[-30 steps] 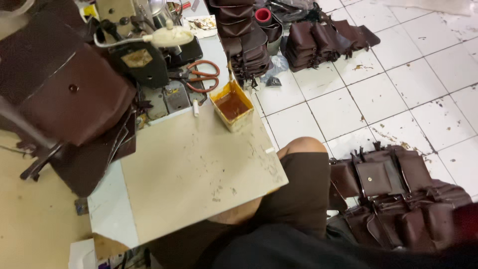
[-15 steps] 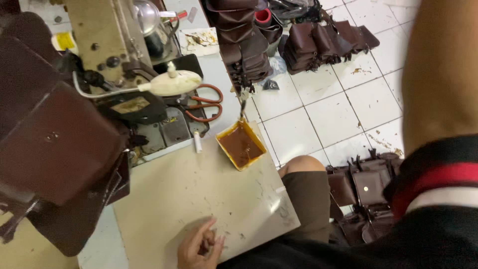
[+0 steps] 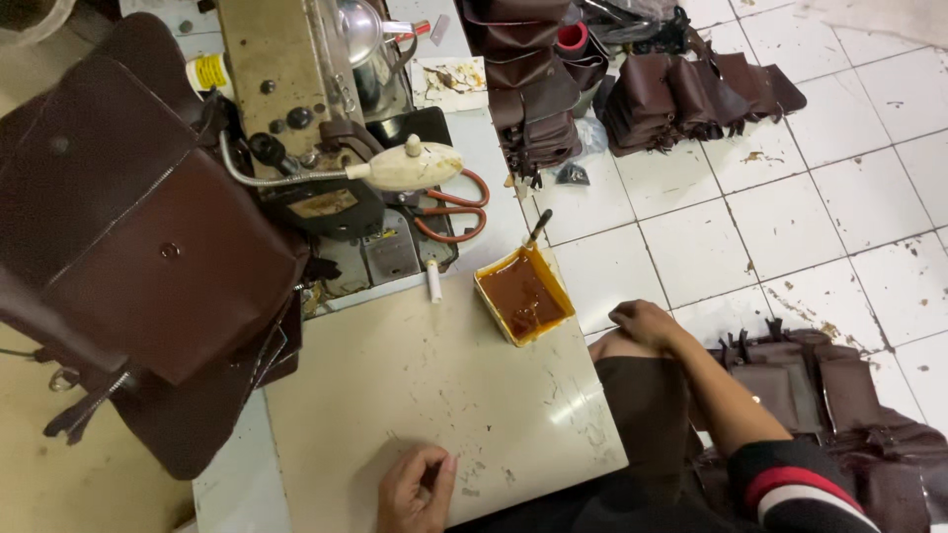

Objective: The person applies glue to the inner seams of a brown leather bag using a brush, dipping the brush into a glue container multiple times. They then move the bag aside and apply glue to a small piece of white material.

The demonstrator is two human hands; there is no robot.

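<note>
At the far left a large brown leather bag lies over the edge of the work table, its flap closed with 1 snap and its straps hanging down toward the near side. Just right of the bag stands a worn sewing machine with a cream gooseneck lamp reaching out to the right, and a pair of orange-handled scissors lies beside it. Near the front edge of the pale table top the left hand rests palm down on the bare board, fingers curled in and pressed together, with nothing seen between them. Further right, at the table's right edge, sits a yellow tub of brown glue with a dark brush handle leaning out of its far corner. Right of the tub, the right hand lies on the person's knee, fingers loosely bent and close together, holding nothing. On the white tiled floor stacks of brown leather pieces lie at the far side, and more brown bags are heaped at the near right beside the leg.
</note>
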